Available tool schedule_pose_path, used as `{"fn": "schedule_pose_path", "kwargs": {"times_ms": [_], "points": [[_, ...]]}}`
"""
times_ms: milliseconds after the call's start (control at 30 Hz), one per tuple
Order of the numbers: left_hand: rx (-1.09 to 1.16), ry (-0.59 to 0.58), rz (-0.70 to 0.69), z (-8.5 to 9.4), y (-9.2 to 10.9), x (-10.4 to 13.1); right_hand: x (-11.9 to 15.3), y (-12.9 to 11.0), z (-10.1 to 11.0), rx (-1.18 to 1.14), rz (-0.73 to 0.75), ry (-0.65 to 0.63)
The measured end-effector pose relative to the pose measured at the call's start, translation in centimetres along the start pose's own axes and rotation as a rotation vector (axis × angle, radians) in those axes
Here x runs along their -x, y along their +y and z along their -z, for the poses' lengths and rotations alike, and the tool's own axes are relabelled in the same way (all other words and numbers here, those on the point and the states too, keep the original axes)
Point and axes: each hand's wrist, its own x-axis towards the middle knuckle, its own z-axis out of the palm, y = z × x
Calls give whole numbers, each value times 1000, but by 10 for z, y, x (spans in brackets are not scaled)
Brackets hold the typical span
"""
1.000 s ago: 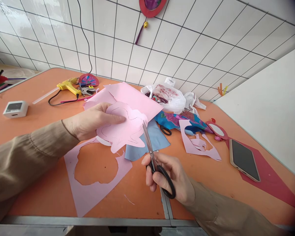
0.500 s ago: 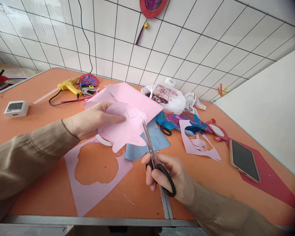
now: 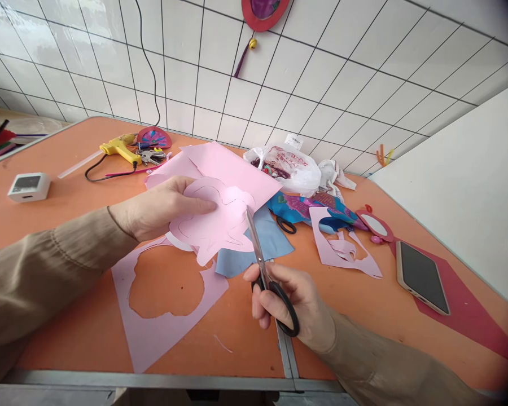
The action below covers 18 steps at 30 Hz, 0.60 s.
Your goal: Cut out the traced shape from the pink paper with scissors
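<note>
My left hand pinches a pink paper cutout with wavy edges and drawn lines, thumb on top and the other fingers hidden beneath. My right hand has its fingers through the black handles of a pair of scissors. The blades point up and away, nearly closed, with their tips at the cutout's right edge. Below lies a pink paper sheet with a large hole cut in it. Light blue paper shows behind the scissors.
On the orange table lie a yellow glue gun, keys, a white box, a plastic bag, patterned blue cloth, pink scraps, a small mirror and a phone on red paper.
The scissor handles have drawn slightly closer together. The cutout has tilted a little, its lower point shifting slightly right. My left hand keeps its hold.
</note>
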Motion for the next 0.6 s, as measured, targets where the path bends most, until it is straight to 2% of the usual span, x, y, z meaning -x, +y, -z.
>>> {"fn": "schedule_pose_path", "kwargs": {"times_ms": [600], "points": [[-18,13,-16,0,5,1,-1,-3,-1,84,14,17]]}}
